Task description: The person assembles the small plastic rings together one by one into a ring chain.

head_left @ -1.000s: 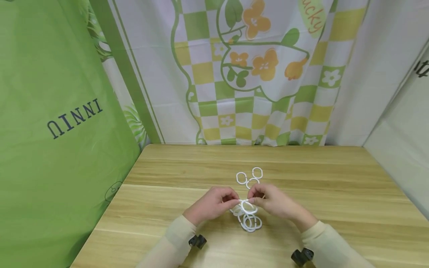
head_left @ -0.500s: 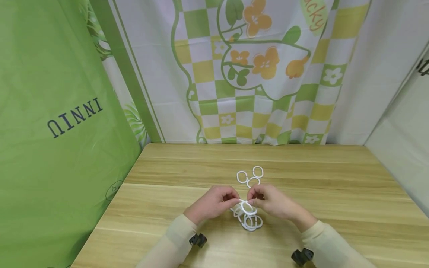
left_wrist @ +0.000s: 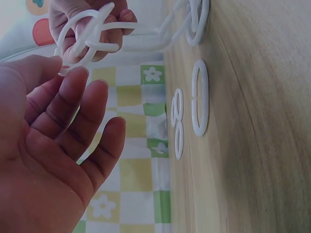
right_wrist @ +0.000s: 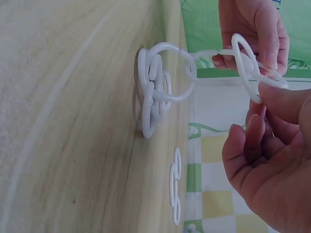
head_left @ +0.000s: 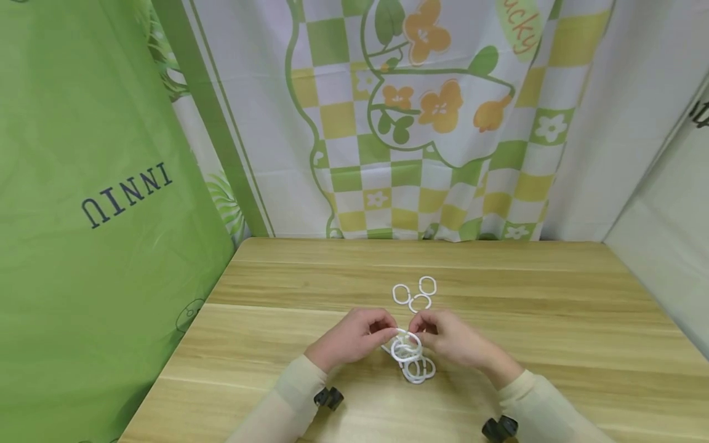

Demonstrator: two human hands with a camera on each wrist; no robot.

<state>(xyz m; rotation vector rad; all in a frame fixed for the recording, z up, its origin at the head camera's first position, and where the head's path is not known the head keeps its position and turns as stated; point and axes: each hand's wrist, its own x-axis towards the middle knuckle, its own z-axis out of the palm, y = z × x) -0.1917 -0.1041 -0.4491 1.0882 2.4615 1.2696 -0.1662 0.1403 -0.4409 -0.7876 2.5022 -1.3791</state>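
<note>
Both hands, left hand point(head_left: 354, 335) and right hand point(head_left: 451, 338), pinch the chain of rings point(head_left: 410, 357); three loose rings point(head_left: 414, 294) remain unlinked on the worktop point(head_left: 554, 320).

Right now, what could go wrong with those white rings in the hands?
The top ring is only pinched between the left hand and right hand, so it might slip. The linked chain hangs from it to the table; a tug could tangle it. The three loose rings lie close behind and might get knocked.
</note>
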